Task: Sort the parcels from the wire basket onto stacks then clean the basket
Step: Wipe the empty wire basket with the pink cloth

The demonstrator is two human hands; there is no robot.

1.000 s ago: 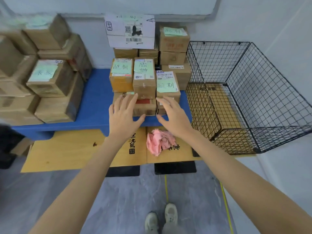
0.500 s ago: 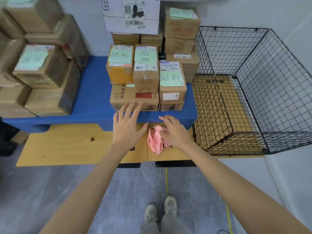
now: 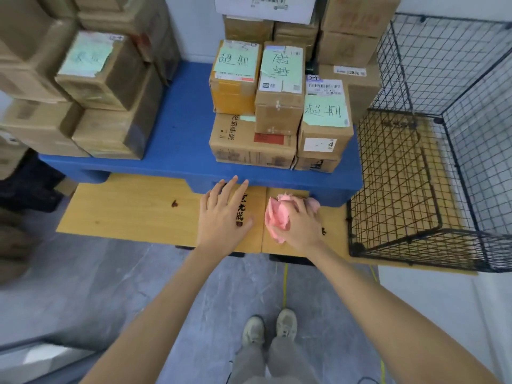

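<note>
Head view: the pink cloth lies on the wooden board, just in front of the blue pallet. It is gripped by the right hand, fingers curled over it, presumably so it can be taken up for wiping. The left hand is held flat just to its left, fingers straight and slightly spread; contact with the board cannot be told. No parcels are seen in the wire basket at the right. The parcels are stacked labels-up on the pallet, so sorting is judged done.
</note>
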